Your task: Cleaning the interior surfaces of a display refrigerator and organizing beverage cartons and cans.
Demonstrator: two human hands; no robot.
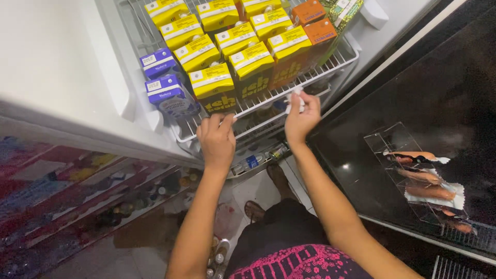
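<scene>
My left hand (217,138) rests on the front edge of a white wire fridge shelf (258,106), fingers curled over the rim, just below a yellow drink carton (213,85). My right hand (301,114) pinches a small white price tag (295,98) against the same shelf rim, below another yellow carton (253,70). The shelf holds rows of yellow cartons, two blue cartons (165,90) at the left and two orange cartons (315,20) at the back right.
The open white fridge door (62,77) stands at the left. Bottles (253,161) lie on a lower shelf. A dark glass counter (413,103) at the right shows sausages (429,178) inside. My feet in sandals (263,201) are on the floor.
</scene>
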